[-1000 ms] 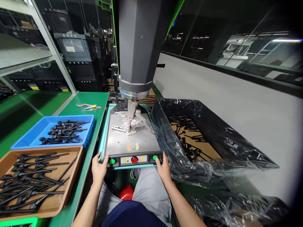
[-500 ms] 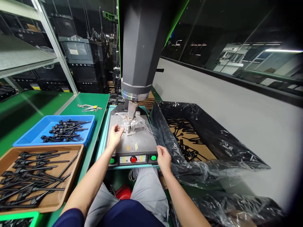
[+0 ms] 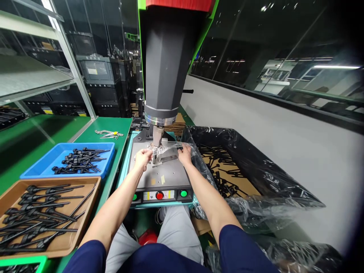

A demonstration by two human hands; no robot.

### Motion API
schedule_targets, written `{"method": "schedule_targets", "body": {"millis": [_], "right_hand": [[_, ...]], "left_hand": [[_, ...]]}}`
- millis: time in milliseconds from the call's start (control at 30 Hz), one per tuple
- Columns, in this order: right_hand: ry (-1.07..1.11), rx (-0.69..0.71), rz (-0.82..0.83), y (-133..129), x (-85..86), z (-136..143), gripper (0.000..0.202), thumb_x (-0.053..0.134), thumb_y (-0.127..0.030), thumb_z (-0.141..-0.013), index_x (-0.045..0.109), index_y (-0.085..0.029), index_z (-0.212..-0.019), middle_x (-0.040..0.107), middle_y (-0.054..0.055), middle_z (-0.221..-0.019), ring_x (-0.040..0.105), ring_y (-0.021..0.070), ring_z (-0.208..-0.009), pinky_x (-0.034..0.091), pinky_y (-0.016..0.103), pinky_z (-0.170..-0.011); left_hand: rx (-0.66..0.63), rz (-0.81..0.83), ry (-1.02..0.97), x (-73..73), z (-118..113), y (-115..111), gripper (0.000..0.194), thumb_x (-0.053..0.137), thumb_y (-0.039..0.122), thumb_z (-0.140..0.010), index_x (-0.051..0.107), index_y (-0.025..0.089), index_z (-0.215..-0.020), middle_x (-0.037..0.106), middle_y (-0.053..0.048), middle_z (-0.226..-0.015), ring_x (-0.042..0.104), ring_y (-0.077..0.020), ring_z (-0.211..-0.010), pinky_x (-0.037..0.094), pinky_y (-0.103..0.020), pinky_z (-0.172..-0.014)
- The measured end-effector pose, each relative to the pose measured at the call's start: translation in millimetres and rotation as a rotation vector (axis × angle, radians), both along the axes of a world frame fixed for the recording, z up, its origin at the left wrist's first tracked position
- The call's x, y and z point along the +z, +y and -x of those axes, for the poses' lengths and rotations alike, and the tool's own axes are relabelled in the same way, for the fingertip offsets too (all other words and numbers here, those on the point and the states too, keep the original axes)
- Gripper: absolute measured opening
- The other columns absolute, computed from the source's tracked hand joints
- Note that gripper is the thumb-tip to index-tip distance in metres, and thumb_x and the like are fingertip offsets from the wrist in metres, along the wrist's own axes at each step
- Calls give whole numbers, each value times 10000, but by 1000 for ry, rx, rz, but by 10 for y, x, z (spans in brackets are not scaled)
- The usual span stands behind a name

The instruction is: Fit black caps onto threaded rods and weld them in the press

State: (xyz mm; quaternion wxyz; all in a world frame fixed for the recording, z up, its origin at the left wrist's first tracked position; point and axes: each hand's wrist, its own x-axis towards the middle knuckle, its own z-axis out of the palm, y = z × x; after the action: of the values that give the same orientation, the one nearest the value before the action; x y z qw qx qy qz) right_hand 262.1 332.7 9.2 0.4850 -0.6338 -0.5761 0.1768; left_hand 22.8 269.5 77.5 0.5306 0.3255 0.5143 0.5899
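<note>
A sheet of clear plastic film (image 3: 174,145) stretches across the press, just below its metal tip (image 3: 158,133) and over the small metal fixture (image 3: 157,162). On the fixture's left side, my left hand (image 3: 143,157) pinches the film with closed fingers. My right hand (image 3: 185,154) has its fingers closed on the film's right part, above the grey base plate (image 3: 148,177). What lies in the fixture under the film is hard to make out.
Left stand a blue tray (image 3: 40,166) and a brown tray (image 3: 88,212) of black ribbed parts, with pliers (image 3: 109,133) behind. A black plastic-lined box (image 3: 256,167) of similar parts is on the right. Green buttons (image 3: 184,193) and a red button (image 3: 159,195) line the press front.
My right hand has moved from beside the front green button up to the film right of the fixture and taken hold of it. My left hand has shifted slightly toward the fixture.
</note>
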Motion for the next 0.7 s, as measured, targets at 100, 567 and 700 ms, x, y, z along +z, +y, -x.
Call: {"method": "schedule_targets", "body": {"millis": [100, 567, 700], "right_hand": [[-3, -66, 76, 15, 28, -73, 591, 560, -279, -831, 519, -129, -1402, 313, 183, -1532, 279, 301, -1452, 258, 459, -1177], [-96, 263, 19, -555, 114, 591, 354, 486, -238, -900, 706, -205, -1176, 668, 88, -1246, 594, 229, -1186, 410, 358, -1076], [-75, 296, -81, -492, 261, 830, 558, 452, -320, -934, 486, -76, -1434, 458, 170, -1487, 424, 249, -1383, 330, 366, -1149]], "left_hand": [[-2, -10, -12, 1, 0, -8, 267, 777, 210, -621, 544, 158, -739, 591, 22, -634, 565, -75, -518, 388, -165, -472], [-25, 7, -47, 63, -40, -40, 204, 747, 194, -663, 575, 141, -759, 591, 18, -613, 556, -68, -496, 398, -164, -466], [-62, -24, -62, 207, -73, -13, 231, 755, 205, -676, 607, 140, -840, 629, 2, -667, 580, -74, -526, 430, -175, -497]]}}
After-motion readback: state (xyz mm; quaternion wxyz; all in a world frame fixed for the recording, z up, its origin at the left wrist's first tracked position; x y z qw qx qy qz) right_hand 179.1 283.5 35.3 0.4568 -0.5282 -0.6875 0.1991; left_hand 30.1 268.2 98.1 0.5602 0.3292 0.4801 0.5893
